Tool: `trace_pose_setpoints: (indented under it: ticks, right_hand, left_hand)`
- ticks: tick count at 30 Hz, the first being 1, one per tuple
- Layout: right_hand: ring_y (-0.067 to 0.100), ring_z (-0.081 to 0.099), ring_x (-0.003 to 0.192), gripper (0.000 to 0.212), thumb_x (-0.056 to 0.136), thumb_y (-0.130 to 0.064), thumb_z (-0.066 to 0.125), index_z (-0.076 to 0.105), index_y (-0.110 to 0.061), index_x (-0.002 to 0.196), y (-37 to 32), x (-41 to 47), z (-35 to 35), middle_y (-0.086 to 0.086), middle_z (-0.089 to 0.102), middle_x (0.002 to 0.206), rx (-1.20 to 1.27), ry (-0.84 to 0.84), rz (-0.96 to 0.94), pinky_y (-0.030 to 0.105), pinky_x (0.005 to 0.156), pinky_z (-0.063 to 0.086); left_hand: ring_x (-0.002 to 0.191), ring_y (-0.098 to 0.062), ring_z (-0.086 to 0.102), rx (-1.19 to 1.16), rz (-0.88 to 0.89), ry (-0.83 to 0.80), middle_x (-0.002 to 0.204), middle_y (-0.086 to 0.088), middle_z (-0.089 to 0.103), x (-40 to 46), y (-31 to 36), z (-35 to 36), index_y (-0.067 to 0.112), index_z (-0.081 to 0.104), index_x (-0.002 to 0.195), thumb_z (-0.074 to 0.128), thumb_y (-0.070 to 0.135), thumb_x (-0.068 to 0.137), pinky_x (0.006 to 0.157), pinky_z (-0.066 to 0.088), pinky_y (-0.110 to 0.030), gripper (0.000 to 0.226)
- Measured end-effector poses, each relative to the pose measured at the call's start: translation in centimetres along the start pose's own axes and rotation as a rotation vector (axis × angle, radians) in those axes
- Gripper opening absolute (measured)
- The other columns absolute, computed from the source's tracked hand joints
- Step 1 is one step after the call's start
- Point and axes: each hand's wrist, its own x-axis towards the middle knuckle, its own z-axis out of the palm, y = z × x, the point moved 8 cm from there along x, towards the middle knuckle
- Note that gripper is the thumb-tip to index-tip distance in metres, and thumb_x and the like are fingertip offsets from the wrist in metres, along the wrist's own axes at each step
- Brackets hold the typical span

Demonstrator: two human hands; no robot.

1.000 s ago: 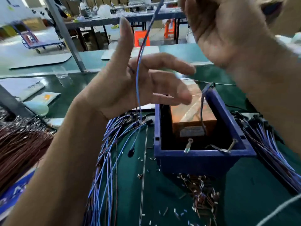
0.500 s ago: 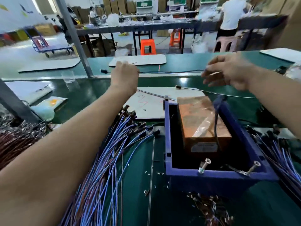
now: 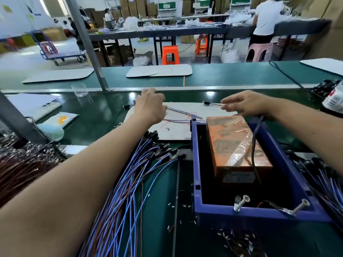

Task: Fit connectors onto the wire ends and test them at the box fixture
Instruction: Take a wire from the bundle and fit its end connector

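At my far left lies a heap of brown wires [image 3: 16, 169]. My left hand [image 3: 151, 106] reaches over the white board [image 3: 185, 110] on the green belt; its fingers point away from me, so I cannot tell whether they hold anything. Below my forearm fans a bundle of blue wires with black connectors [image 3: 130, 182]. Next sits the blue plastic box fixture [image 3: 259, 214] holding an orange wrapped block [image 3: 235, 145]. My right hand [image 3: 245, 104] pinches a thin wire with a black connector [image 3: 206, 103] above the board.

Orange stools [image 3: 170, 54] beyond bench; blue cart [image 3: 55, 51] far left; pink stool [image 3: 259, 51].
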Motion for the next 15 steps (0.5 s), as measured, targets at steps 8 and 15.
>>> trace_pose_setpoints:
  ticks: [8,15]
  right_hand:
    - [0.024,0.074,0.097,0.014,0.098,-0.009,0.069,0.076,-0.012,0.109,-6.6,-11.7,-1.5,0.008,0.079,0.102,-0.178,0.342,-0.185,0.036,0.087,0.057]
    - [0.004,0.060,0.080,0.013,0.093,-0.010,0.074,0.080,-0.015,0.104,-16.4,-26.0,5.1,-0.004,0.076,0.096,-0.378,0.631,-0.693,0.009,0.078,0.041]
  left_hand:
    - [0.105,-0.034,0.063,-0.248,-0.192,0.142,0.107,-0.015,0.072,-13.5,2.3,-2.5,0.009,0.075,0.104,0.057,0.031,0.100,0.090,0.053,-0.040,0.029]
    - [0.117,-0.033,0.052,0.058,-0.254,0.018,0.124,-0.013,0.055,-22.4,2.9,0.2,0.015,0.054,0.120,0.061,0.025,0.095,0.088,0.049,-0.039,0.028]
